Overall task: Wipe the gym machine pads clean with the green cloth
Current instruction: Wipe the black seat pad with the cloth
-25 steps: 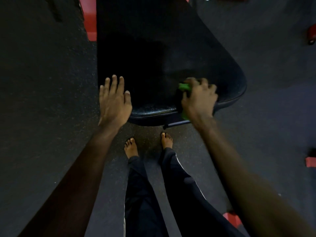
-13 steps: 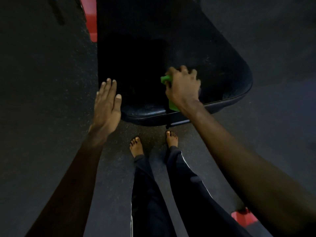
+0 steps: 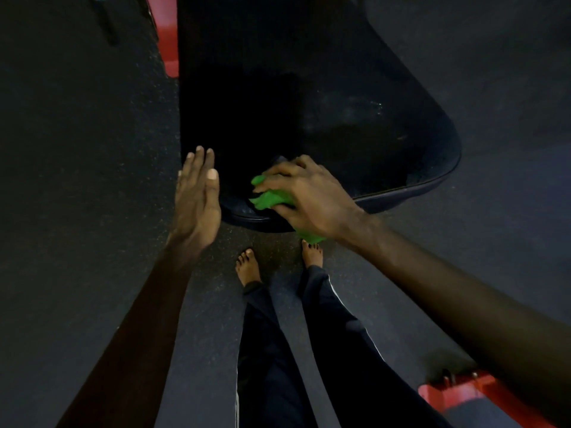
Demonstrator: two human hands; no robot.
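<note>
A wide black padded bench pad (image 3: 355,125) fills the upper middle of the view, its rounded near edge just above my feet. My right hand (image 3: 309,196) grips a bunched green cloth (image 3: 272,199) and presses it on the pad's near left corner; a tail of cloth hangs below my wrist. My left hand (image 3: 197,193) is held flat with straight fingers beside the pad's left edge, holding nothing. Whether it touches the pad I cannot tell.
Dark speckled rubber floor (image 3: 77,180) surrounds the pad. Red frame parts show at the top left (image 3: 167,35) and bottom right (image 3: 457,396). My bare feet (image 3: 247,267) and dark trousers stand right below the pad's near edge.
My right hand has slid the cloth leftwards along the pad's near edge, from the right side to the left corner. My left hand has come off the pad's corner to its left side.
</note>
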